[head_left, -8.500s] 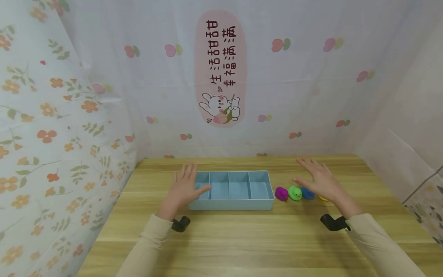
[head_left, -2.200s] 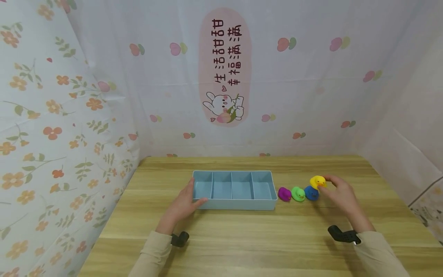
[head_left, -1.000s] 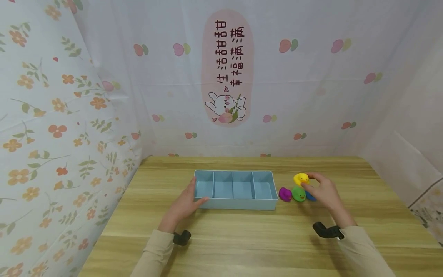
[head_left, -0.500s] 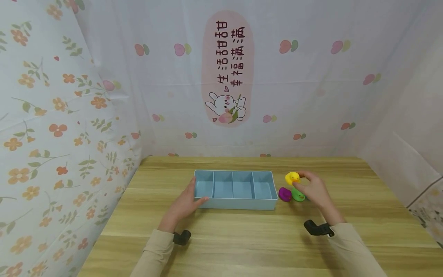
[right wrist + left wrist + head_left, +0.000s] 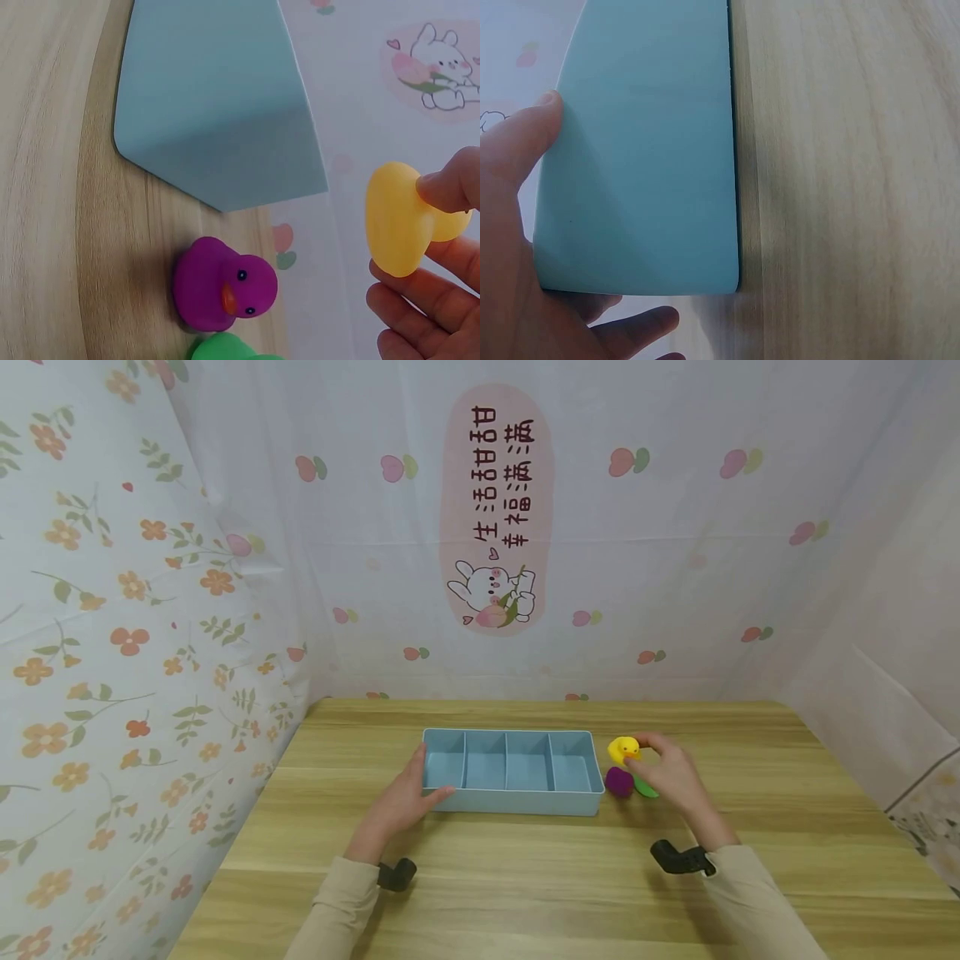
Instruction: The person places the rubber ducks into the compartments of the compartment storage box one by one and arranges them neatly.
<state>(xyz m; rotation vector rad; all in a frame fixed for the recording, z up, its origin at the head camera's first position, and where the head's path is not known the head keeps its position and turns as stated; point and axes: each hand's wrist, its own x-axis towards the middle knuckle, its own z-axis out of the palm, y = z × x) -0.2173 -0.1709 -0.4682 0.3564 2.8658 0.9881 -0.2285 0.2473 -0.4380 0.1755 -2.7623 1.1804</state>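
A light blue box (image 5: pixel 513 802) with several compartments in a row lies on the table. My left hand (image 5: pixel 397 806) holds its left end, the thumb on the front rim and the fingers by the end wall; the left wrist view shows the thumb against the box wall (image 5: pixel 637 150). My right hand (image 5: pixel 671 777) pinches a yellow rubber duck (image 5: pixel 622 749), raised just right of the box. Below it sit a purple rubber duck (image 5: pixel 619 782) and a green one (image 5: pixel 645 787), partly covered by the right hand. The blue duck is hidden in the head view.
The box stands on a wooden table (image 5: pixel 517 885). A white printed cloth (image 5: pixel 360 568) hangs behind it, and a flowered cloth (image 5: pixel 112 693) hangs at the left. Each wrist wears a black camera mount (image 5: pixel 678 858).
My right hand has picked up the yellow duck from the row's right end and carried it left, past the blue and green ducks. My left hand has come down onto the box's left end.
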